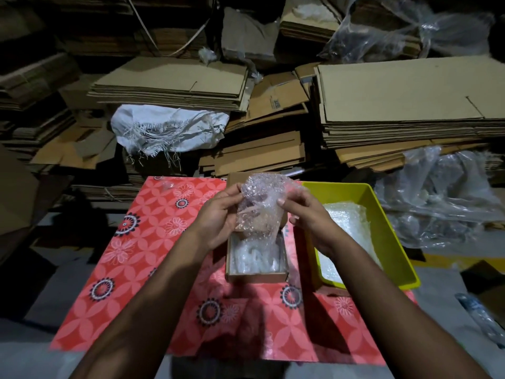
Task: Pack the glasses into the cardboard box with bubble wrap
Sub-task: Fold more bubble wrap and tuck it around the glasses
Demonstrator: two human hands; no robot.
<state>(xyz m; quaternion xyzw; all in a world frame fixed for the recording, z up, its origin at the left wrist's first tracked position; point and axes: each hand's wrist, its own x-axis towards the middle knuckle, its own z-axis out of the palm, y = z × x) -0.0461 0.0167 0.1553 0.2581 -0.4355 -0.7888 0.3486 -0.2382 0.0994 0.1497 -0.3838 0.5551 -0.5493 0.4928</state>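
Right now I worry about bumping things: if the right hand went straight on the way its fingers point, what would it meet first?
The right hand already pinches the bubble-wrapped bundle; beyond it probably the left hand, though depth is unclear.

Both bare forearms reach forward from the lower corners and meet near the middle. The left hand point(218, 217) sits at nine o'clock of the bubble wrap bundle point(259, 206), fingers curled around its side. The right hand point(306, 214) sits at three o'clock, thumb and fingers pinching its upper edge.
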